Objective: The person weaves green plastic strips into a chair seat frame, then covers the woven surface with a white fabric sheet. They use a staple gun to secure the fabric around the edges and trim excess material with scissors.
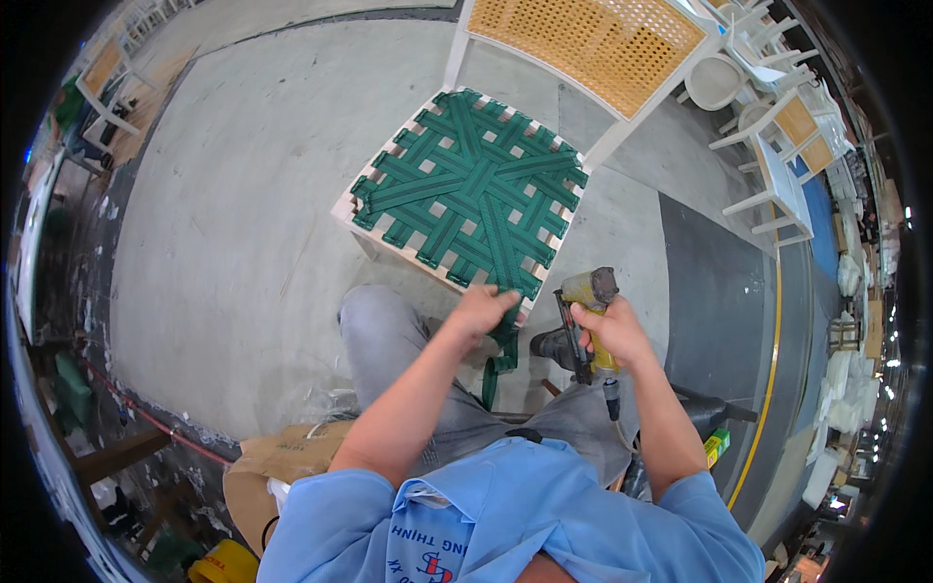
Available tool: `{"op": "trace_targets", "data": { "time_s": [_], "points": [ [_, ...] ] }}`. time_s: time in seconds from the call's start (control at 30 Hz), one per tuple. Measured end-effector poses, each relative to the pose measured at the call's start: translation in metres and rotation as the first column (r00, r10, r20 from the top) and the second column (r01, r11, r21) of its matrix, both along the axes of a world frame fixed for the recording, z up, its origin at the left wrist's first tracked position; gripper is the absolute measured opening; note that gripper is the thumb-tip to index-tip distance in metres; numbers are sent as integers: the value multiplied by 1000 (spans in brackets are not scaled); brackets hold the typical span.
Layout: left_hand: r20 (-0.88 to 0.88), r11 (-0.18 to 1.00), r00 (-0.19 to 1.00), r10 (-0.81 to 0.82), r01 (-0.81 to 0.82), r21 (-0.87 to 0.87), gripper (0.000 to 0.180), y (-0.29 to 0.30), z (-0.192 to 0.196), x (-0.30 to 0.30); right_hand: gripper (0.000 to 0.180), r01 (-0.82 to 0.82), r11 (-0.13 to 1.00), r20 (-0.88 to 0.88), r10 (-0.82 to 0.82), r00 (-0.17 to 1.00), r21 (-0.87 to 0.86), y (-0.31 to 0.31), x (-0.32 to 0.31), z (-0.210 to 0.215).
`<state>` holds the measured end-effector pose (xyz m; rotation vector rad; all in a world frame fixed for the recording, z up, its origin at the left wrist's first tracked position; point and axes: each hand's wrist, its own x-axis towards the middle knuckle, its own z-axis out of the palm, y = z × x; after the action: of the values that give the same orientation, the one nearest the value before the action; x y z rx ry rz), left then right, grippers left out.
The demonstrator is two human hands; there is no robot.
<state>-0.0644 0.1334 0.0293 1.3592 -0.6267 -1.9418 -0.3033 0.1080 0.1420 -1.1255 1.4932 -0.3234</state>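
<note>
— Left hand (483,313)?
— One: fingers closed on a green strap (502,361) at the near corner of the chair (476,180); loose end hanging below.
— Right hand (616,333)?
— One: fingers wrapped around a yellow gun (590,289), just right of that corner, apart from the chair.
— Location of chair?
— On the floor (243,223), in front of the knees (382,319); pale frame (614,140), green webbing (432,185), cane back (593,44).

Upper right: white chairs (781,187), some cane-backed, grouped near a round pale seat (714,82). Upper left: another cane-backed chair (100,70). Grey floor (243,204), dark strip (714,291) on the right, yellow line (775,350) beside it. Green-and-yellow box (716,447) lower right. Brown cardboard (257,486) lower left, yellow container (212,567) near it.
</note>
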Motion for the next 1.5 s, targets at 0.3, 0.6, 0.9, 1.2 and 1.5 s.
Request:
{"op": "trace_targets", "data": {
  "time_s": [0.3, 0.6, 0.9, 1.2, 1.5],
  "points": [
    [100, 994, 993, -55, 45, 102, 34, -70, -5, 24, 45, -49, 997, 12, 48, 999, 53, -9, 39, -31],
    [29, 994, 999, -45, 42, 105, 33, -72, -17, 24, 43, -8, 996, -12, 9, 1000, 85, -11, 61, -42],
    [-22, 985, 1000, 10, -6, 175, 32, -74, -15, 25, 42, -52, 995, -78, 58, 995, 84, -9, 68, -46],
    [-28, 988, 999, 33, -29, 154, 29, -71, -17, 27, 41, -113, 993, -59, 116, 992, 47, -1, 73, -53],
    [-108, 983, 991, -74, 90, 157, 31, -76, -18, 50, 37, 40, 999, 65, -42, 997, 28, 12, 47, -7]
  ]
}}
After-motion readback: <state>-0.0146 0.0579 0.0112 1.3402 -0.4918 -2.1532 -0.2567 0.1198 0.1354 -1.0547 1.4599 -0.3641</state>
